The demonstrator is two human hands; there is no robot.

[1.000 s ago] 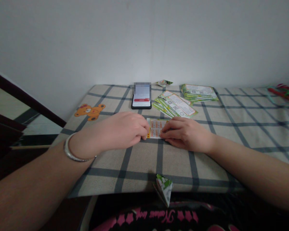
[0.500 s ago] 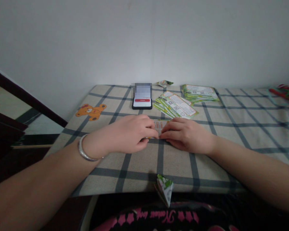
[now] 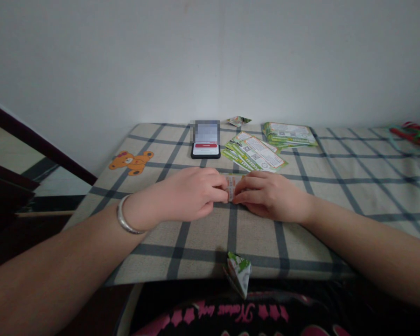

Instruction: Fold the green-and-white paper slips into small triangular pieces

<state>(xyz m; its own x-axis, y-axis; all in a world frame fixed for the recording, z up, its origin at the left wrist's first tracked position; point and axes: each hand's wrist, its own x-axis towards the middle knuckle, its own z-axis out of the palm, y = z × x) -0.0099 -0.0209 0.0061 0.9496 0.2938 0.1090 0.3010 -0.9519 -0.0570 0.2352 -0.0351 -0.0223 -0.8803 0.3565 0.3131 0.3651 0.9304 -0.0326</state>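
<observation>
Between my two hands a small printed paper card (image 3: 231, 187) lies on the checked tablecloth, mostly covered by fingers. My left hand (image 3: 196, 193), with a silver bangle at the wrist, has its curled fingers pressed on the card's left part. On the right part rest the bent fingers of my right hand (image 3: 271, 195). Closer to me, a folded green and white paper piece (image 3: 238, 273) stands at the table's front edge. Beyond my hands, similar printed cards (image 3: 255, 151) are fanned out.
A phone (image 3: 206, 140) lies near the wall, left of another folded paper (image 3: 239, 121). A stack of cards (image 3: 290, 134) is at the back right. Red and green items (image 3: 415, 137) lie at the far right. An orange bear picture (image 3: 131, 162) is on the left.
My left fingers have shifted slightly along the card, and a little more of its print shows between my hands. My right hand has barely moved.
</observation>
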